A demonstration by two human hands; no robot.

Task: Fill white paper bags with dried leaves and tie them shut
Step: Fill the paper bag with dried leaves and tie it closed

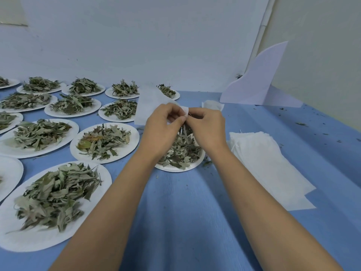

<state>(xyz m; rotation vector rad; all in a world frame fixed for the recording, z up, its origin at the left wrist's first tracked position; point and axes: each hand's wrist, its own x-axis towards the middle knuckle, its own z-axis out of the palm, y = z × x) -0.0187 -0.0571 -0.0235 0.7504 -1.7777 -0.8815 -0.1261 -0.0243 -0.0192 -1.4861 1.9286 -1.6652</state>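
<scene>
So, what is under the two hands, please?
Under the left hand and right hand sits a paper plate of dried leaves. The hands cover its far part, so the leaves there cannot be seen.

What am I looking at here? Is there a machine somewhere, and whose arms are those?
No machine: this is a person's own view, from a camera worn on the head looking down. The left hand and right hand together pinch a white paper bag at its corner, above a paper plate of dried leaves. More leaf-filled plates cover the blue tablecloth on the left. A stack of empty bags lies on the right, and a white folded card stands at the back.
</scene>
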